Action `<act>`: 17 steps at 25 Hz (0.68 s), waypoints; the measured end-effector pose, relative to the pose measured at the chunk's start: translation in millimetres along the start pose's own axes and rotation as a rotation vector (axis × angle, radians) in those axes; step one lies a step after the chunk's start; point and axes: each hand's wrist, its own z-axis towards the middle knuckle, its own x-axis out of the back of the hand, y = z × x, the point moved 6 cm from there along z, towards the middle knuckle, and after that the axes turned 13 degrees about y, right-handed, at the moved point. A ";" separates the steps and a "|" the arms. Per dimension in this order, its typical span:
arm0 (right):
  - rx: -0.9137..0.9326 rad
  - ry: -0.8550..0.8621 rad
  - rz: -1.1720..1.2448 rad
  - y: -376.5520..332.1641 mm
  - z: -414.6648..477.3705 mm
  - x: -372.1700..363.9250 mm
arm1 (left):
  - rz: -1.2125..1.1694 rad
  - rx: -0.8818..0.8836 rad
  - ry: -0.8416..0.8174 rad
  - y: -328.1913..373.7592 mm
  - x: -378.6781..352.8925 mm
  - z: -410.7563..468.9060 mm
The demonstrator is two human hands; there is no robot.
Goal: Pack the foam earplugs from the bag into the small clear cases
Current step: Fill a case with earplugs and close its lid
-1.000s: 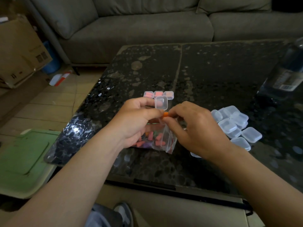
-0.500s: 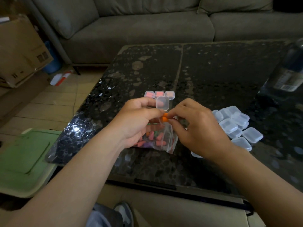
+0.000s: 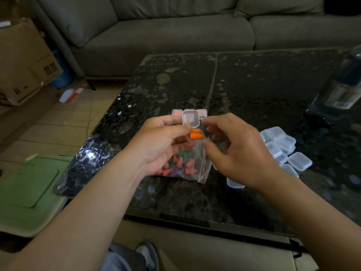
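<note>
A: Where were the plugs at that pt?

B: Two orange earplugs (image 3: 196,135) sat in the open case (image 3: 192,127), held up over the table by the left hand (image 3: 162,142). L thumb and fingers pinched the case base; its lid (image 3: 191,118) stood hinged up, toward the far edge.

A: And the right hand?

B: Right hand (image 3: 237,151) was just beside the case on its right, fingers loosely spread, thumb tip near the base corner, index tip near the lid. Pinching nothing, as far as I could tell.

A: So what did closing turn on?

B: Plugs lay w/ long axes across, roughly left-right, tapered ends toward the R fingers. Lid was above and behind them. R hand was the nearer free one, so I'd judge it would fold the lid down toward the person. Risk: a plug end sticking past the rim.

A: Rest of the stuff?

B: Bag (image 3: 183,165) of mixed plugs lay under both hands, toward the near edge. Filled cases (image 3: 202,112) sat behind the lid; empty cases (image 3: 281,147) piled on the right side. Dark speckled glass table (image 3: 254,79), a bottle (image 3: 345,83) at its right edge, grey sofa (image 3: 175,34) beyond, cardboard box (image 3: 21,63) on the floor left.
</note>
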 end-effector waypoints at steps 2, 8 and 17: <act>-0.027 -0.018 0.033 0.4 0.4 0.0 | -0.008 0.011 -0.030 -0.6 -1.4 -0.9; -0.089 -0.030 0.057 5.0 1.0 1.4 | 0.007 -0.004 -0.107 -1.4 -3.8 -0.6; -0.144 -0.018 0.092 5.7 4.3 3.8 | 0.108 -0.075 -0.219 -2.7 -6.9 -2.8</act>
